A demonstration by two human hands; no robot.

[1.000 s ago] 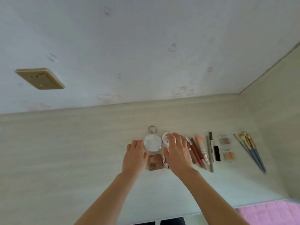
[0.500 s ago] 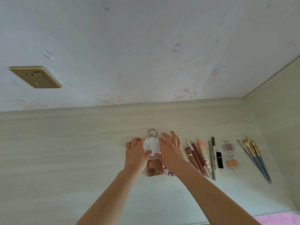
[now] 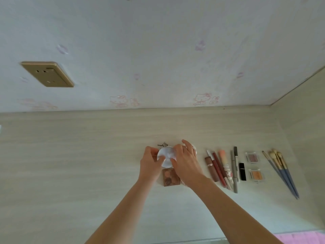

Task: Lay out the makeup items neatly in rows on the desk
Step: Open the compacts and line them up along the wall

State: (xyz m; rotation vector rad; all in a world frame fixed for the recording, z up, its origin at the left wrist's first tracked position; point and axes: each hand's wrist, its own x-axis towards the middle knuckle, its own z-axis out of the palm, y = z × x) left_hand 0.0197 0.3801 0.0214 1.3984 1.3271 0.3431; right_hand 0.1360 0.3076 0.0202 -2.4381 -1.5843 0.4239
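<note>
A round silvery compact mirror [image 3: 167, 156] with a key ring at its far end lies on the pale desk [image 3: 70, 164]. My left hand [image 3: 150, 164] holds its left rim, thumb on the lid. My right hand [image 3: 186, 164] holds its right rim and hides a white round item [image 3: 194, 150] behind it. A brown eyeshadow palette [image 3: 170, 177] lies just below the mirror. To the right lie lip tubes [image 3: 213, 169], pencils [image 3: 234, 168], a black lipstick [image 3: 242, 171], two small eyeshadow pans [image 3: 253, 157] and blue-handled brushes [image 3: 281, 170] in rows.
A wall with faint cartoon prints rises behind the desk, with a gold socket plate [image 3: 47, 74] at the left. A side panel [image 3: 302, 129] closes the desk on the right. Pink fabric [image 3: 299, 238] shows at the bottom right corner.
My right hand has slid left from the white round item onto the mirror's right rim. My left hand stays at the mirror's left side. The camera view has shifted slightly.
</note>
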